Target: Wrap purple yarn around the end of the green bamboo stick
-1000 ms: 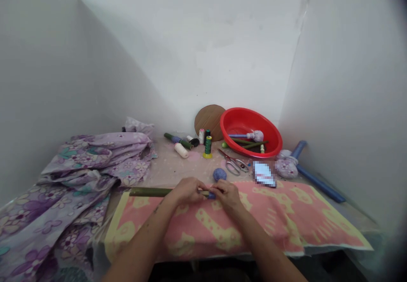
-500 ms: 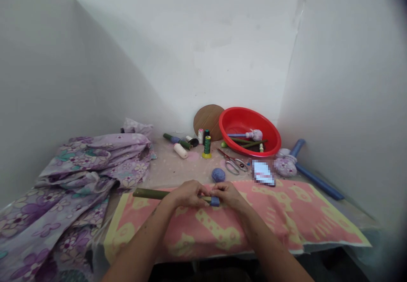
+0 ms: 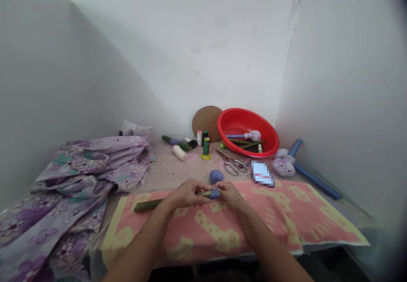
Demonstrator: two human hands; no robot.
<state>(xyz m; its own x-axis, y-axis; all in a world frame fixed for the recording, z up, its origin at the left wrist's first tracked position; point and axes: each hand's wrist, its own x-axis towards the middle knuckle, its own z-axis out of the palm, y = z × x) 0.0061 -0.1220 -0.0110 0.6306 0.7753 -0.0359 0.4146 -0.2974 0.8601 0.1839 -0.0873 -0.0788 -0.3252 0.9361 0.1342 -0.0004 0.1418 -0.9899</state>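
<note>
A green bamboo stick (image 3: 148,205) slants across the towel with its left end low. My left hand (image 3: 187,194) is closed around it near its right end. Blue yarn (image 3: 215,194) is wound in a band about that end. My right hand (image 3: 229,193) is closed in a pinch at the band, its fingertips almost meeting those of my left; any loose strand between them is too fine to see. Just behind the hands lies a ball of blue yarn (image 3: 216,176).
A pink and yellow towel (image 3: 219,231) covers the table's front. Behind are scissors (image 3: 233,165), a phone (image 3: 262,173), thread spools (image 3: 206,147), and a red basin (image 3: 275,144) holding sticks. Floral cloth (image 3: 73,188) is heaped at left; a blue-wrapped stick (image 3: 318,181) lies at right.
Both hands stay together at the stick's wrapped end. The stick has tilted, its left end now lower and its wrapped end raised. My view has shifted slightly.
</note>
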